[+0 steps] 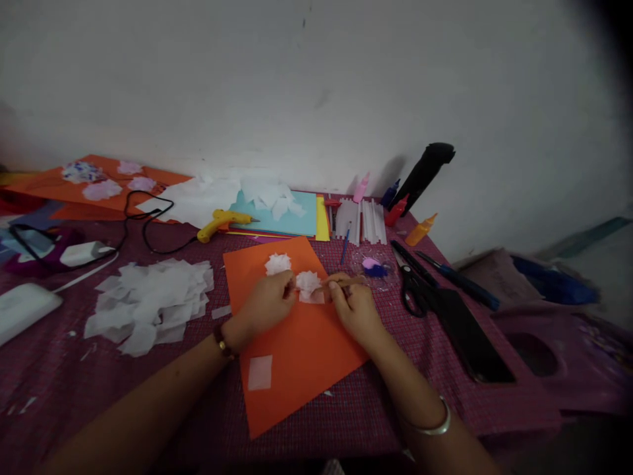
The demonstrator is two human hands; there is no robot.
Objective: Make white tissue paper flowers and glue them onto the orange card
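An orange paper sheet lies tilted before me, bearing two ruffled tissue-paper flowers. One flower is near its top edge. Between my hands is the other flower, with a pale tissue square at its lower edge. My left hand rests over the sheet, fingers closed beside this flower; whatever they grip is hidden. My right hand pinches a thin brown stick, its tip pointing at the flower. Another tissue square lies at the sheet's lower left.
At left is a pile of tissue squares. Behind lie a yellow glue gun with a black cord and blue paper. To the right are a paint palette, scissors, a black phone and paint bottles.
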